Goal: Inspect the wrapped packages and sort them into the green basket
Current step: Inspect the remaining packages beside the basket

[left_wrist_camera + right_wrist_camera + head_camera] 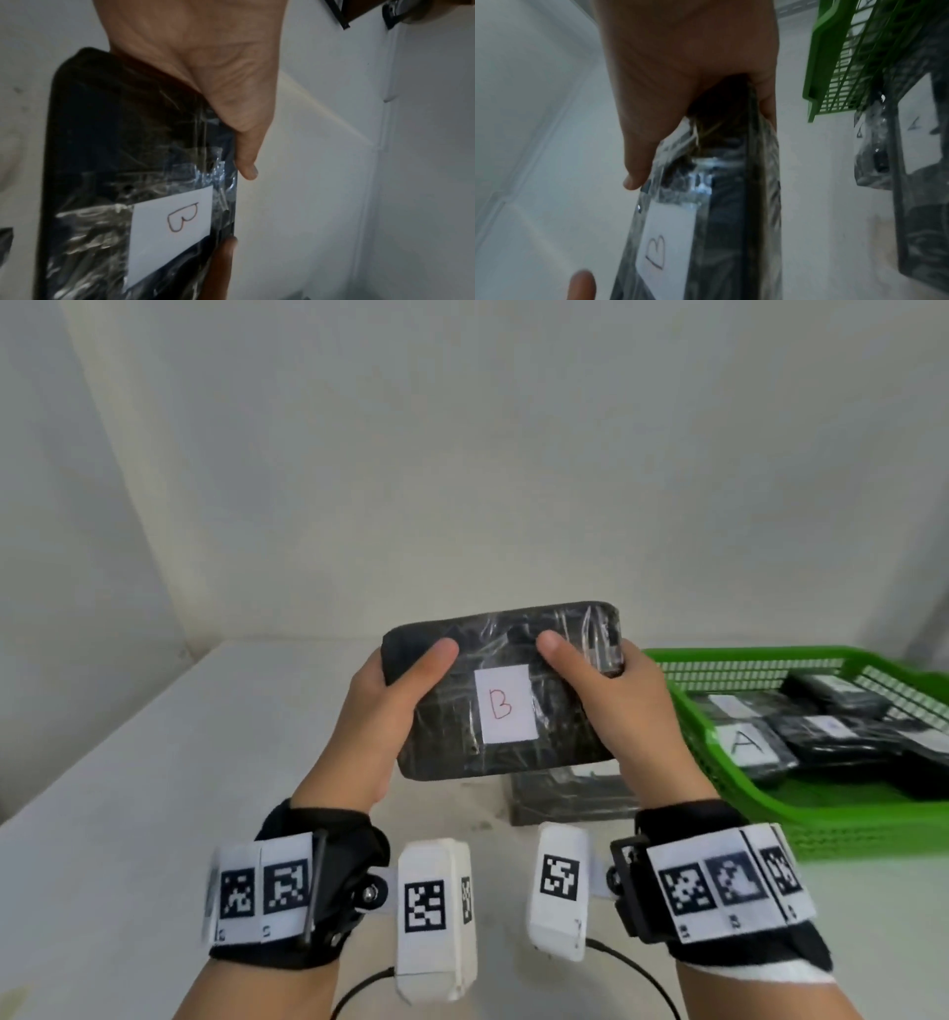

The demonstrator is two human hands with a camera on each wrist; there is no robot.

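Tabletop [128,814], white and set against a pale wall, takes up most of your head view. Your green basket [760,824] sits on it at the right, slotted walls, with several black wrapped packages lying inside; one of them shows a white label marked A [747,741]. Just left of the basket, another dark wrapped package [565,801] lies flat on the table, directly below what you hold.

Your forearms reach forward side by side, both wrists strapped with black bands carrying white marker tags. Between them you hold the wrapped package [506,695] up off the table, long side level, its face tilted toward you. It is a black rectangular block under crinkled clear film, with a white paper label [506,705] bearing a red handwritten B near the middle.

Your left hand [382,711] grips the package's left end, thumb lying across the front face, fingers curled behind it out of sight. Your right hand [624,716] grips the right end the same way, thumb [639,158] pressed on the film near the label.
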